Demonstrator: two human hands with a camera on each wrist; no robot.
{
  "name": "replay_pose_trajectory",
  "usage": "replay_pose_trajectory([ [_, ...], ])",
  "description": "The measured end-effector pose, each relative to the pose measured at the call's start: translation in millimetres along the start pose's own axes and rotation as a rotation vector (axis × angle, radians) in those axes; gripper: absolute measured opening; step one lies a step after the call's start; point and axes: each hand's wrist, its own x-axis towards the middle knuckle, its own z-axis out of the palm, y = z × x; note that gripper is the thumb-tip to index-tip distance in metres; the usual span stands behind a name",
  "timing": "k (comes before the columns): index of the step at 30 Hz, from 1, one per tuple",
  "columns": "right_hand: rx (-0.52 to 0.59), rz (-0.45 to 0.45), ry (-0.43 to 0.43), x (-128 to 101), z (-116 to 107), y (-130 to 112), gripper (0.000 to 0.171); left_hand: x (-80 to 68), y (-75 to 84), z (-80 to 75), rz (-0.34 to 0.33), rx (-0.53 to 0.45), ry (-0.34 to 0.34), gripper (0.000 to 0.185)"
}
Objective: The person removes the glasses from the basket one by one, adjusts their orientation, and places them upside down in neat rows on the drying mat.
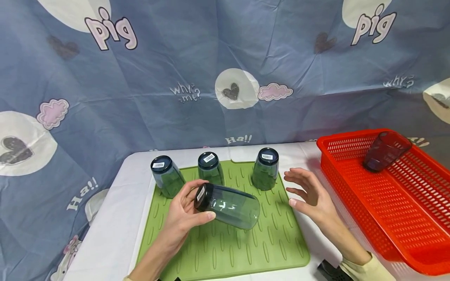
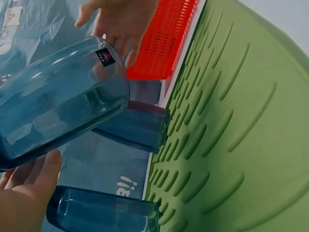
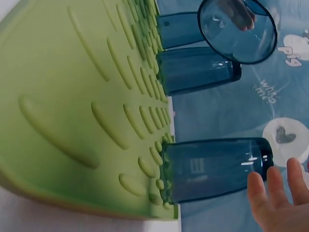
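My left hand (image 1: pixel 186 212) grips a blue-tinted glass (image 1: pixel 232 207) near its dark base, thumb on the near side. The glass is tilted on its side above the green drying mat (image 1: pixel 225 253), its mouth toward the right. To the right of it my right hand (image 1: pixel 311 195) hovers with spread, relaxed fingers, holding nothing. Upside down along the mat's back stand a left glass (image 1: pixel 168 177), a middle glass (image 1: pixel 211 169) and a right glass (image 1: pixel 265 169), the last one nearest my right hand. In the left wrist view, a small dark label (image 2: pixel 105 57) shows near the held glass's rim.
A red plastic basket (image 1: pixel 372 226) stands at the right of the white table (image 1: pixel 98 234), with one tinted glass (image 1: pixel 384 152) leaning inside at its far end. Behind the table hangs a blue printed cloth (image 1: pixel 197 50). A black device (image 1: pixel 332 271) sits at my right wrist.
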Motion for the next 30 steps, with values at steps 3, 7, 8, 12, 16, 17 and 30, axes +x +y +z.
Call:
replay_pose_trajectory([
  [3, -0.015, -0.013, 0.001, -0.5, -1.0, 2.0, 0.061, -1.4, 0.1, -2.7, 0.000, 0.025, 0.022, 0.070],
  [7, -0.052, 0.003, 0.008, -2.0, -1.6, 3.0, 0.062, -2.0, -0.6, -4.4, 0.016, 0.052, 0.048, 0.069],
  [8, -0.060, 0.013, 0.011, -2.4, -1.9, 3.3, 0.062, -2.2, -0.5, -4.8, 0.022, 0.064, 0.059, 0.068],
  [12, -0.082, 0.028, 0.012, -2.9, -3.6, 6.0, 0.064, -2.7, 1.2, -7.9, 0.040, 0.130, 0.099, 0.067],
  [16, -0.086, 0.002, -0.002, -2.4, -6.5, 10.1, 0.064, -3.3, 5.7, -13.3, 0.053, 0.215, 0.104, 0.066],
  [17, -0.091, -0.002, -0.005, -2.3, -7.2, 10.7, 0.064, -3.4, 6.9, -14.6, 0.056, 0.236, 0.100, 0.066],
  [30, -0.135, 0.011, 0.017, 0.5, -11.9, 9.4, 0.065, -6.5, 15.2, -21.3, 0.043, 0.346, 0.070, 0.068],
])
